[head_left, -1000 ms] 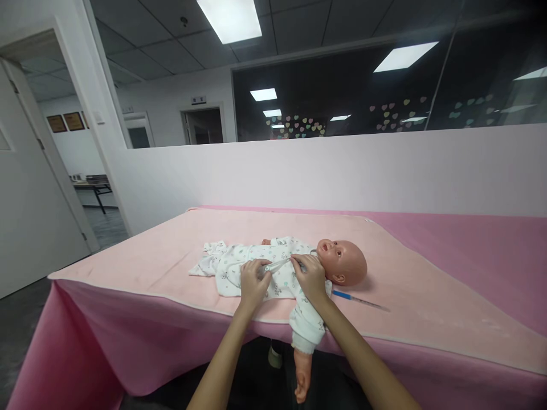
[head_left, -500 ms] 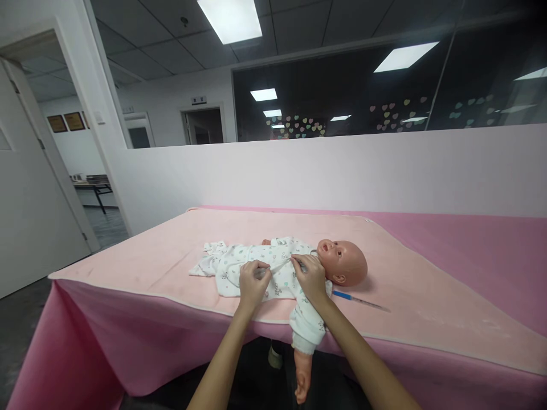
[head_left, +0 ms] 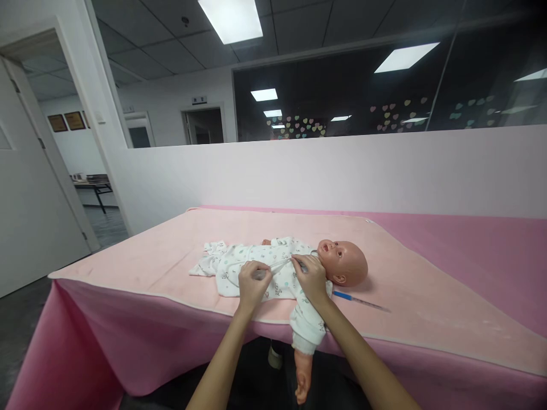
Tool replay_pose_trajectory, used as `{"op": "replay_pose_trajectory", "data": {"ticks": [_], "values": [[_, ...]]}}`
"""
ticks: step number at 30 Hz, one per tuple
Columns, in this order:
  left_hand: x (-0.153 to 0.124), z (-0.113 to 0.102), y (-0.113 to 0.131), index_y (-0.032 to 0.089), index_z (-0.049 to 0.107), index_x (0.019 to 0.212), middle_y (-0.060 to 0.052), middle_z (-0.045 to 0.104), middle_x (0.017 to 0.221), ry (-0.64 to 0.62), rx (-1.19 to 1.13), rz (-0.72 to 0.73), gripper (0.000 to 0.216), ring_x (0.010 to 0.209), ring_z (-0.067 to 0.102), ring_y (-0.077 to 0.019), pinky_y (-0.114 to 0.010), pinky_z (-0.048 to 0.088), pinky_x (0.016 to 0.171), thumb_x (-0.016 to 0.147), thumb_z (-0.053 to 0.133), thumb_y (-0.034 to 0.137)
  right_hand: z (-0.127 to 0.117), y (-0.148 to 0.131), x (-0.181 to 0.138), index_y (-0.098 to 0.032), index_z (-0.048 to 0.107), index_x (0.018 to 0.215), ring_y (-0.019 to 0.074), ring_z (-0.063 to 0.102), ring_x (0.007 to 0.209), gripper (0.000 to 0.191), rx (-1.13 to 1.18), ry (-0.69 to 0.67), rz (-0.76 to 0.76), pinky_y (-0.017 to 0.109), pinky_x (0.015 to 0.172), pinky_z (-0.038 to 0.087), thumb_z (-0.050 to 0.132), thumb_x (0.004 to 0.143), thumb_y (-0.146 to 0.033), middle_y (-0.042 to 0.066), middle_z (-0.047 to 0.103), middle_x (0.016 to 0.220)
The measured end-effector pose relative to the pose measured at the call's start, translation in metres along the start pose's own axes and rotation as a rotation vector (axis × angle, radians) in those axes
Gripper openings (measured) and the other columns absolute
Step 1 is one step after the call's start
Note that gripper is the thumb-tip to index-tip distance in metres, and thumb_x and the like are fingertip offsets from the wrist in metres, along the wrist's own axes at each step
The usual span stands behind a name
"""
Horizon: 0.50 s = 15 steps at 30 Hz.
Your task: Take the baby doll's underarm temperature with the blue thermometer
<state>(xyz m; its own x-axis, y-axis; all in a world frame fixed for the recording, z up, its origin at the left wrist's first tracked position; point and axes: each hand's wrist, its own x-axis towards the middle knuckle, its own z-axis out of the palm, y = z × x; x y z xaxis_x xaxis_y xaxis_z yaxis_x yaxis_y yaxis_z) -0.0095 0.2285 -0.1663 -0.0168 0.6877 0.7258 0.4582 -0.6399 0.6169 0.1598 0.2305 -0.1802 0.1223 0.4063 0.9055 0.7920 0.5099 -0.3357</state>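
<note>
A baby doll (head_left: 348, 263) lies on its back with its head to the right, dressed in a white printed baby outfit (head_left: 282, 287). My left hand (head_left: 254, 281) pinches the outfit's front over the belly. Close to the doll's neck, my right hand (head_left: 311, 276) is also closed in a pinch on the front. A narrow white strip of the cloth, perhaps a tie or an edge, runs taut between my fingertips; which one I cannot tell. The doll's near arm (head_left: 302, 370) hangs over the table's front edge. Its other hand (head_left: 266, 242) shows beyond the body.
Beside the doll's head lies a thin blue-handled stick (head_left: 361, 300), its kind unclear. A light pink mat (head_left: 427, 296) covers the table, over a darker pink cloth (head_left: 171, 347). Behind stands a low white wall (head_left: 325, 176) with glass above; at left is a door (head_left: 36, 188).
Hardly anything differs. My left hand has shifted very slightly, and both hands stay pinched on the outfit's front while the doll lies still.
</note>
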Motion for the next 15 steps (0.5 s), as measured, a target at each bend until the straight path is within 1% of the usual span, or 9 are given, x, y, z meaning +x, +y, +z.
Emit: {"op": "replay_pose_trajectory", "data": {"ticks": [3, 12, 15], "values": [[0.0, 0.0006, -0.0012, 0.02, 0.059, 0.068, 0.001, 0.062, 0.071, 0.001, -0.006, -0.01, 0.01, 0.075, 0.055, -0.0144, -0.028, 0.044, 0.071, 0.066, 0.051, 0.014, 0.0001, -0.0001, 0.0001, -0.019, 0.065, 0.081, 0.0167, 0.059, 0.073, 0.018, 0.005, 0.0, 0.007, 0.029, 0.068, 0.044, 0.049, 0.084, -0.026, 0.004, 0.067, 0.076], [-0.0002, 0.0002, -0.0014, 0.022, 0.062, 0.071, 0.0, 0.064, 0.076, 0.0, 0.019, -0.026, 0.012, 0.078, 0.056, -0.0152, -0.029, 0.043, 0.073, 0.07, 0.051, 0.017, 0.0008, 0.0004, -0.0001, -0.02, 0.065, 0.081, 0.017, 0.06, 0.072, 0.02, -0.012, -0.001, 0.0, 0.03, 0.067, 0.044, 0.047, 0.085, -0.028, 0.004, 0.067, 0.075], [-0.0006, 0.0008, -0.0012, 0.022, 0.062, 0.073, 0.0, 0.064, 0.077, 0.025, 0.081, -0.013, 0.011, 0.079, 0.055, -0.0163, -0.032, 0.041, 0.077, 0.072, 0.052, 0.019, 0.0009, 0.001, -0.0002, -0.02, 0.065, 0.081, 0.017, 0.059, 0.072, 0.02, -0.015, -0.007, -0.004, 0.03, 0.067, 0.044, 0.047, 0.085, -0.028, 0.004, 0.067, 0.074]]}}
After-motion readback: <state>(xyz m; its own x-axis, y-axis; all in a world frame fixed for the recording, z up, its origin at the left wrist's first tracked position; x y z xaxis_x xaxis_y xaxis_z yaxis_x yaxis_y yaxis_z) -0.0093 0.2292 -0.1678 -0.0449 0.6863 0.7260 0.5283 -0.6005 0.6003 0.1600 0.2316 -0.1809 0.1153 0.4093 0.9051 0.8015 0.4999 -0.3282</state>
